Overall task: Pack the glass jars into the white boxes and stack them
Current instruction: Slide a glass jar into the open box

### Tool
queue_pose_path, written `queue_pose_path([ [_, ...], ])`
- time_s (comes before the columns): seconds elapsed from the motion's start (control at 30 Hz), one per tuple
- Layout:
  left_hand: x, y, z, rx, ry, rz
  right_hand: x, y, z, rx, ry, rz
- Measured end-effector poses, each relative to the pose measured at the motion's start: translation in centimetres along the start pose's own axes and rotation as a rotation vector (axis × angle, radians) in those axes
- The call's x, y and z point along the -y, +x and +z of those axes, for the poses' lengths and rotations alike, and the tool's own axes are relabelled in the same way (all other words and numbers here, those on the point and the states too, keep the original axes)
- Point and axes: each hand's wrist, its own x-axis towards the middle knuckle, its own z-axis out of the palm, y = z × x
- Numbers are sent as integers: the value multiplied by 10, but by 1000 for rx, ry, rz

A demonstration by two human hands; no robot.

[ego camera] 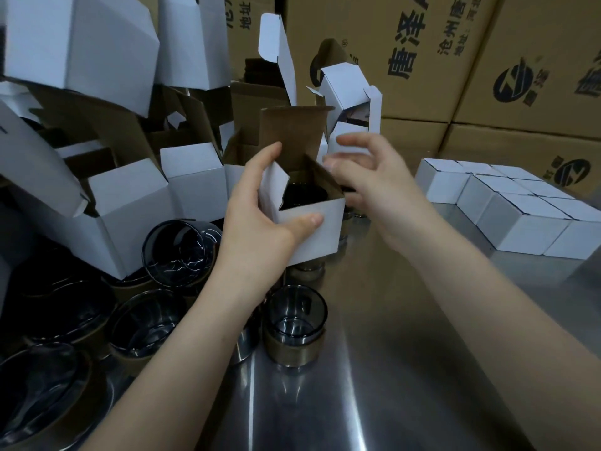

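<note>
In the head view, an open-topped white box (309, 236) is gripped by the left hand (260, 229) at mid-bench (406, 353), thumb on its front wall, with a dark glass jar (304, 193) seated inside. The right hand (374, 180) is held loosely spread, holding nothing, just beside the right flap. Closed boxes (507, 216) are grouped at right, and loose jars (294, 323) are stood at left.

Likely packing warehouse, stacked cartons (461, 102), steel table (406, 369)

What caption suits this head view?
Left hand grips an open white box holding a glass jar, right hand alongside.
</note>
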Motion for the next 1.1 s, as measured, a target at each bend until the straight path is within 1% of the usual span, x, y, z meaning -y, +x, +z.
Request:
queue_pose_path([
  [0.07,0,-1,1,-3,20,-10,-11,-2,1,64,144,90],
  [0.17,0,0,2,11,26,-33,-19,-7,7,94,197,95],
  [0.37,-1,2,2,46,-4,-95,-23,-11,13,103,118,24],
  [0.53,-1,7,2,-20,-160,-204,-21,-17,18,130,37,-95],
  [0.63,1,8,2,-30,-154,-180,-23,-18,17,141,25,-141],
  [0.8,5,8,2,-97,-221,-70,-25,-17,16,105,15,-183],
  [0.9,6,8,1,-57,-238,-37,-28,-17,16,82,32,-192],
  [0.97,5,8,0,-35,-197,-21,-29,-17,16,82,66,-152],
  [1.03,5,7,1,-33,-182,-33,-31,-16,15,78,91,-110],
  [1.1,5,7,2,-42,-191,-100,-33,-15,14,81,106,-90],
])
